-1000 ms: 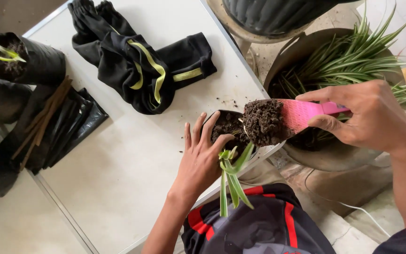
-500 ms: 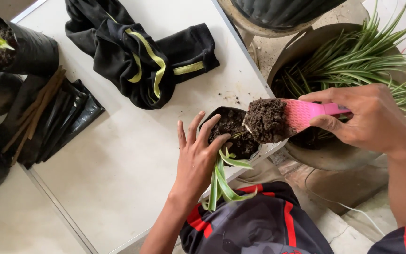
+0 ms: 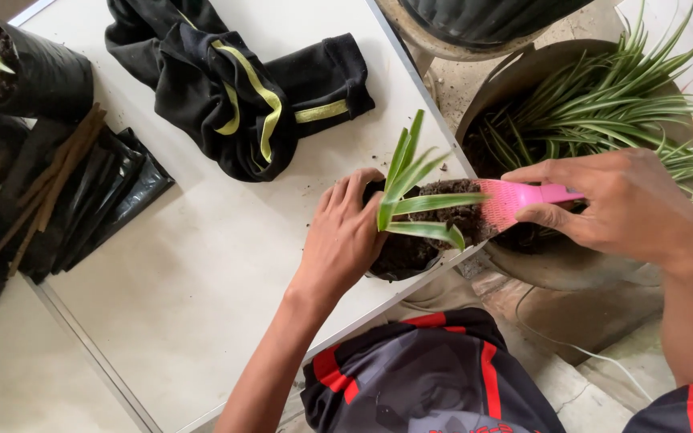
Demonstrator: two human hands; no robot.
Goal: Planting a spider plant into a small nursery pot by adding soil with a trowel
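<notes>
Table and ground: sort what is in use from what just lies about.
In use: left hand, small black pot, seedling, right hand, pink scoop, soil.
Lying about: black garment, black bags, big potted plant.

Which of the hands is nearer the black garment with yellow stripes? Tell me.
Left. The left hand grips the small black pot, just below and right of the black garment on the white table. The right hand holds the pink scoop off the table's edge, farther away.
</notes>
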